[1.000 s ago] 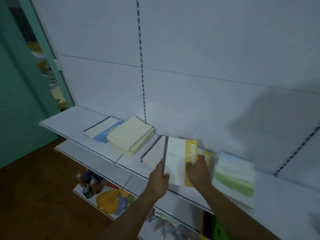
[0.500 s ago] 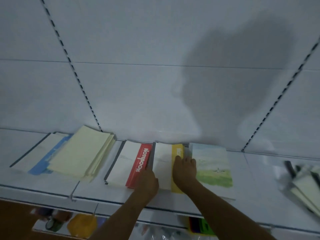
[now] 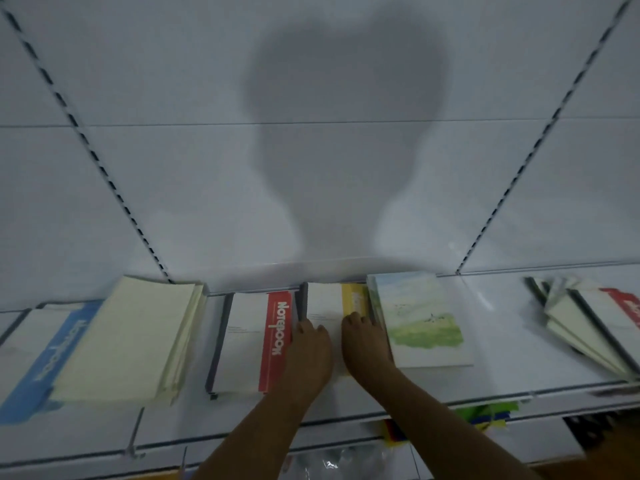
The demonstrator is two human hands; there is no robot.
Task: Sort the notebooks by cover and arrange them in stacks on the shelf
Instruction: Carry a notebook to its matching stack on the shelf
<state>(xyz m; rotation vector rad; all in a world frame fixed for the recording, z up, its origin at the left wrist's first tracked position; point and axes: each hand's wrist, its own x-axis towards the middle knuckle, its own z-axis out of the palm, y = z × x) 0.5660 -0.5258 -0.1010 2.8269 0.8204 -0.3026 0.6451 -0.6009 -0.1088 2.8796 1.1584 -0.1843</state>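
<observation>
Pressing flat on the yellow-banded notebook (image 3: 332,306), both the left hand (image 3: 308,344) and right hand (image 3: 367,341) show relaxed fingers; a shove could knock the landscape stack (image 3: 422,323) just right of it askew.

white shelf (image 3: 502,306) — notebook stacks (image 3: 131,341) side by side, loose pile (image 3: 588,327) right.

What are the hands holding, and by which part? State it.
Both hands, left hand and right hand, rest on the yellow-striped notebook, left at its spine edge; a true grip cannot be told.

Five sorted stacks (image 3: 259,341), two hands (image 3: 332,344)
</observation>
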